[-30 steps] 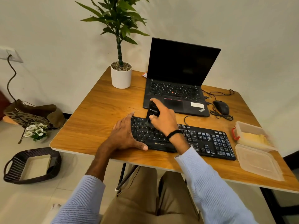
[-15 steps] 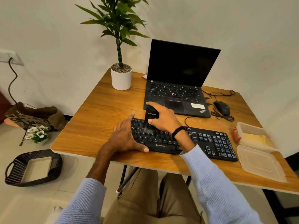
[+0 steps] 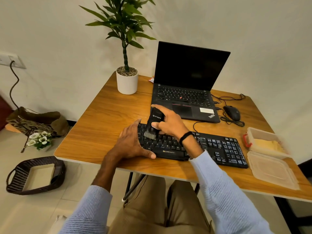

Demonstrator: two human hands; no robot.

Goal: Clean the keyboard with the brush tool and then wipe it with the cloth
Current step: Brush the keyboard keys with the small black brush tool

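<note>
1. Keyboard, black, full-size and plastic point(image 3: 219, 149): in the head view it is seen lying along the near side of the wooden table point(image 3: 101, 119), just in front of the open black laptop point(image 3: 185, 98).
2. Its left end is steadied by the left hand point(image 3: 130, 142), with the fingers straight and pressed together over the keys and the thumb laid along the front edge.
3. A black, grey-bristled brush tool point(image 3: 154, 119) is gripped in the curled fingers of the right hand point(image 3: 168, 124), and its bristles are set down on the upper left rows of keys.
4. Brushing is judged to be under way but early. Only the left part is being worked, and the middle keys and number pad are yet to be reached.
5. Wiping is not yet begun. What looks to be the yellow cloth point(image 3: 270, 144) is left in the clear plastic box point(image 3: 255, 132) at the table's right, well apart from both hands.
</note>
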